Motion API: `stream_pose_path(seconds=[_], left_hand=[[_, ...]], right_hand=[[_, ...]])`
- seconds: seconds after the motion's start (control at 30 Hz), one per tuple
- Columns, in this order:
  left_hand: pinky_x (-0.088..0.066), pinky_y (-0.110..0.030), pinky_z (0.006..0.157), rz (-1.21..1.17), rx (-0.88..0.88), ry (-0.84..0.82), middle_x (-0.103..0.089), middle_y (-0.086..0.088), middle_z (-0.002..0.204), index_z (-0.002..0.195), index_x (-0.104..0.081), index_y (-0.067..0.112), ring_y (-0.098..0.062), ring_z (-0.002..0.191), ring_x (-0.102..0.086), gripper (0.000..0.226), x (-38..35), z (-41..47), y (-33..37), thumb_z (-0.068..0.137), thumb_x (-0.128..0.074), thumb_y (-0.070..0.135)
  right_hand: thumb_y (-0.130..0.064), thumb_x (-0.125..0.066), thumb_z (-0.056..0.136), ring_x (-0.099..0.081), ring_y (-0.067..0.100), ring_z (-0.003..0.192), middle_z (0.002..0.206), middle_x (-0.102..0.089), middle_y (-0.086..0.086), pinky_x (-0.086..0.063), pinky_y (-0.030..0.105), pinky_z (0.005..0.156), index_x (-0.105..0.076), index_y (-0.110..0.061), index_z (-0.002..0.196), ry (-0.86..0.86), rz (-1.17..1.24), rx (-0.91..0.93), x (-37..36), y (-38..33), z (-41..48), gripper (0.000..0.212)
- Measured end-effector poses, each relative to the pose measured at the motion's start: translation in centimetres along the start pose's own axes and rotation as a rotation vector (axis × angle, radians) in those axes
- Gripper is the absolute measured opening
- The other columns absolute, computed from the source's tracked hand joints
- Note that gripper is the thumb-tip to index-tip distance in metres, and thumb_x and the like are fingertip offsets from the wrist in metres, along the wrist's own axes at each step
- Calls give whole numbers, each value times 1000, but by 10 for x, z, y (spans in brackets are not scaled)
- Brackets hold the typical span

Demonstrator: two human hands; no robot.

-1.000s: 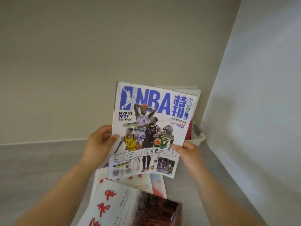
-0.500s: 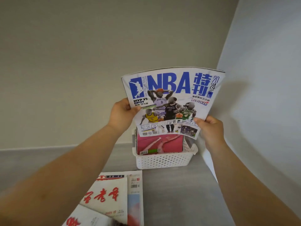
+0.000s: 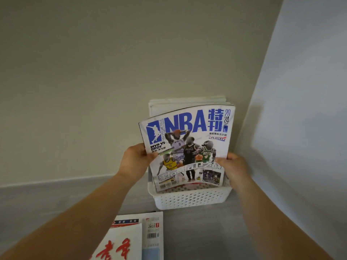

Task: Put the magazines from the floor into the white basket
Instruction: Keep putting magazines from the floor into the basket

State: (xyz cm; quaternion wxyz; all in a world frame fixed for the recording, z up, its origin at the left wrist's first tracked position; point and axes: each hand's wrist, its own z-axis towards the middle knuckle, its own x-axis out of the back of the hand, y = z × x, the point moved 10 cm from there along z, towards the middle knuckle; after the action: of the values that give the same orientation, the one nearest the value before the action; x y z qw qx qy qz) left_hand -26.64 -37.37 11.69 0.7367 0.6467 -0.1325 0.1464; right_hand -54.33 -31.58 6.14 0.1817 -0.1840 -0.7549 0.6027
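An NBA magazine [image 3: 189, 143] with a blue title stands upright, its bottom edge inside the white perforated basket [image 3: 191, 198]. My left hand [image 3: 134, 162] grips its left edge and my right hand [image 3: 232, 168] pinches its right edge. Behind it, other magazines [image 3: 185, 102] stand in the basket against the wall. On the floor in front lie a white magazine with red characters [image 3: 120, 243] and one under it with a 2021 label [image 3: 153, 235].
The basket sits in a room corner, with a beige wall [image 3: 112, 72] behind and a pale wall [image 3: 309, 109] on the right. Grey floor [image 3: 206, 237] lies between the basket and the magazines near me.
The NBA magazine has come down from above the basket, and its bottom edge now sits inside, covering the pink magazine. Both hands moved down with it.
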Motion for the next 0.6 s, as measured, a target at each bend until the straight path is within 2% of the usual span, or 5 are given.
stream_pose_path(seconds=[0.17,0.27,0.37,0.47,0.6], left_hand=[[-39,-16,53,101,-3,13,-60,2,84,87,-61,14,-12,70,-56,8,-15,11,-1,80,-62,14],[-47,-25,62,83,-54,184,-56,-4,92,85,-47,17,-8,67,-51,24,-5,8,0,74,-69,13],[-46,-33,86,92,-66,237,-41,-10,130,123,-39,10,-17,100,-49,56,-4,7,-4,75,-68,13],[-38,-46,103,94,-26,78,-32,-9,145,138,-20,15,-26,129,-38,64,-24,15,-13,84,-55,20],[-46,-34,74,95,-82,-94,-54,-9,128,130,-30,18,-17,97,-53,39,-49,16,-12,92,-38,25]], right_hand=[[7,-48,81,-59,16,70,91,-62,6,-47,22,50,-55,-15,97,75,10,84,6,-6,10,28],[12,-47,79,-60,19,89,97,-62,-3,-52,40,79,-48,-28,86,63,56,175,0,-25,19,40],[9,-49,78,-57,17,92,95,-61,-5,-48,45,89,-48,-30,89,25,30,181,-11,-31,28,41],[6,-52,78,-55,21,94,113,-59,7,-50,35,76,-44,-21,104,39,0,141,-17,-26,35,38],[3,-50,81,-50,17,90,112,-57,7,-41,25,65,-42,-12,121,51,-16,112,-27,-26,39,44]])
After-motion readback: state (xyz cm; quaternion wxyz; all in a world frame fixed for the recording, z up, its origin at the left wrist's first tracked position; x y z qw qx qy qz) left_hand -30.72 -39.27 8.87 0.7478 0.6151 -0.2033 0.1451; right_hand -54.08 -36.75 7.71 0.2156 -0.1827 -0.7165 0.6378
